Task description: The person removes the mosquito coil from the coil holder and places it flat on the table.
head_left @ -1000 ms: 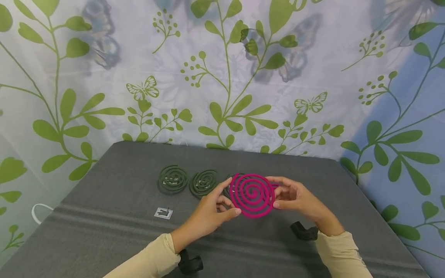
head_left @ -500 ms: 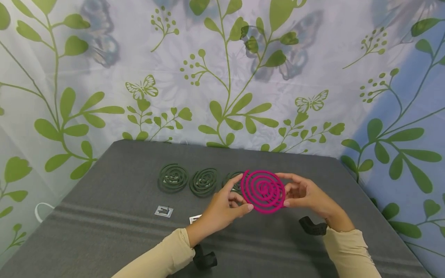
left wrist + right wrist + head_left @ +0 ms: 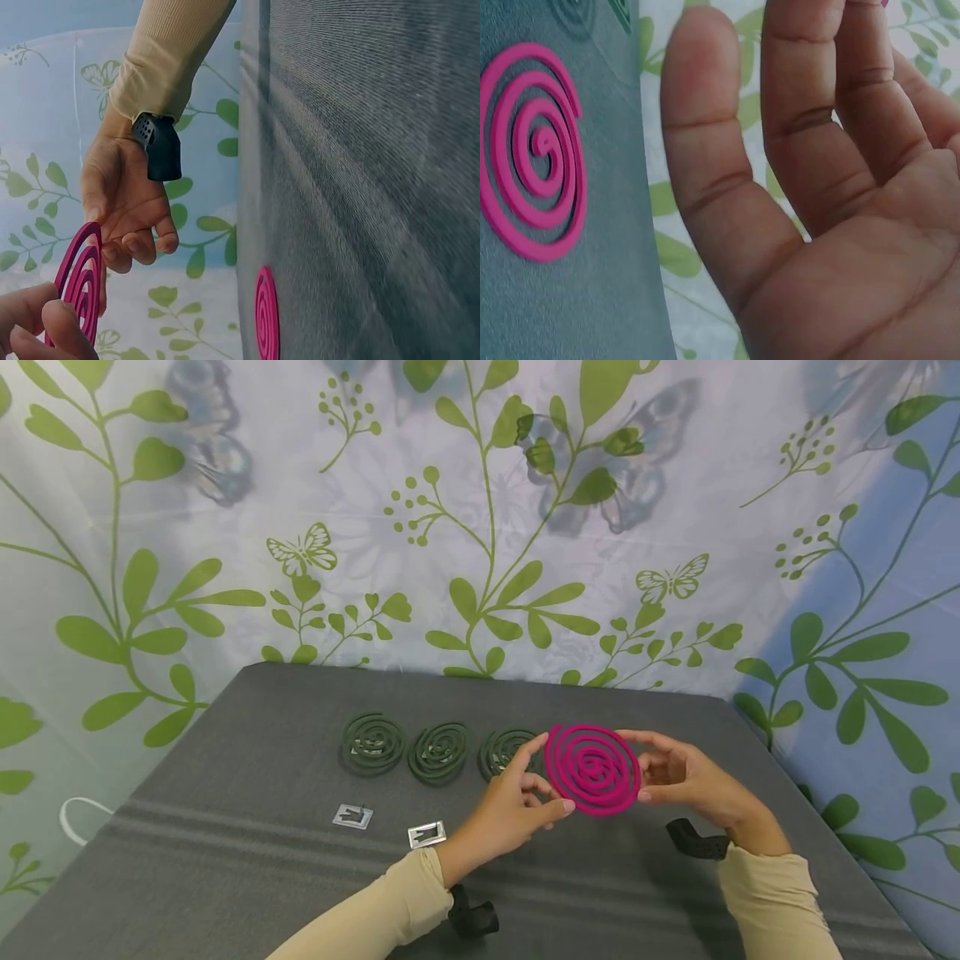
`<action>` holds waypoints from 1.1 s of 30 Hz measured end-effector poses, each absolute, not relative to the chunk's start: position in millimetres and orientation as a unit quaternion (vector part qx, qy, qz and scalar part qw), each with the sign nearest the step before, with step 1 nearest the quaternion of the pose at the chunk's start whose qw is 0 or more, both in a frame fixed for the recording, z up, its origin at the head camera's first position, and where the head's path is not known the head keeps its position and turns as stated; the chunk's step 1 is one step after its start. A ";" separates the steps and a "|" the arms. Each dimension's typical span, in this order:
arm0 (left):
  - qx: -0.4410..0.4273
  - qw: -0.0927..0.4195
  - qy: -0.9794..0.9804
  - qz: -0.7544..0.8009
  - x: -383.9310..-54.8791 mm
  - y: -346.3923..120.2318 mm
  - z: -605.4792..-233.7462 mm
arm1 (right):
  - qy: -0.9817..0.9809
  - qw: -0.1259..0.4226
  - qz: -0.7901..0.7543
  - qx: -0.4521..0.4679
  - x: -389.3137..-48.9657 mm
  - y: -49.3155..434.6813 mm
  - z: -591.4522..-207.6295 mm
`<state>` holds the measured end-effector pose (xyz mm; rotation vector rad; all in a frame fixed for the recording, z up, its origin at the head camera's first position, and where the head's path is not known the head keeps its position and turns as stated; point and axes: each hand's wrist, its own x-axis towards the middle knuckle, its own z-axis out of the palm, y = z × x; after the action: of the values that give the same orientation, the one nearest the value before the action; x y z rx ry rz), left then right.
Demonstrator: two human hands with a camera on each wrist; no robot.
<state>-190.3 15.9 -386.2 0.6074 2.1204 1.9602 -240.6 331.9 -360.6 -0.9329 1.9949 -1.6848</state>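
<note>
Both hands hold a pink mosquito coil [image 3: 594, 767] above the grey table, its flat face tilted toward the head camera. At its left edge, my left hand [image 3: 510, 802] pinches it between thumb and fingers. My right hand [image 3: 697, 785] grips the opposite edge, thumb low and index finger at the top; in the right wrist view the other fingers are loosely bent. A second pink mosquito coil [image 3: 544, 141] lies on the table, mostly hidden behind the held one in the head view. Three green mosquito coils [image 3: 439, 753] lie in a row to the left.
Two small silver metal coil stands [image 3: 363, 817] lie on the grey tabletop [image 3: 247, 860] left of my left hand. Black wrist-worn devices [image 3: 472, 920] hang below both wrists. A leaf-patterned curtain [image 3: 420, 577] rises behind the table, and a white loop [image 3: 69, 822] shows beyond its left edge.
Both hands have moved right together with the held pink coil, and its face has turned a little. The second silver stand and more of the third green coil have come into view.
</note>
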 end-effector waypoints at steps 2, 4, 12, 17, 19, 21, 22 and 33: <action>0.202 0.093 0.715 0.662 -191.5 21.6 -387.7 | 0.709 0.184 -0.599 -0.324 -240.9 336.2 -360.2; 0.200 0.093 0.714 0.665 -192.1 27.2 -388.5 | 0.711 0.182 -0.599 -0.320 -241.0 340.5 -360.0; 0.194 0.090 0.705 0.677 -195.3 49.1 -391.9 | 0.711 0.182 -0.603 -0.312 -240.9 357.3 -360.9; 0.193 0.092 0.699 0.682 -198.3 63.2 -395.5 | 0.713 0.182 -0.606 -0.301 -240.7 368.6 -363.6; 0.194 0.093 0.699 0.682 -198.9 68.2 -396.8 | 0.711 0.180 -0.609 -0.301 -240.5 373.2 -365.0; 0.195 0.093 0.702 0.679 -199.3 72.7 -398.1 | 0.705 0.183 -0.614 -0.303 -240.1 377.2 -365.7; 0.194 0.092 0.703 0.679 -199.4 75.0 -398.7 | 0.703 0.184 -0.616 -0.304 -240.2 379.0 -366.2; 0.170 0.084 0.704 0.684 -201.6 100.3 -407.6 | 0.707 0.191 -0.618 -0.287 -241.4 398.4 -375.0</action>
<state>-201.6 100.3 -407.6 0.5081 2.1018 2.0403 -241.4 398.4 -375.0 -0.8065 1.9850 -1.7351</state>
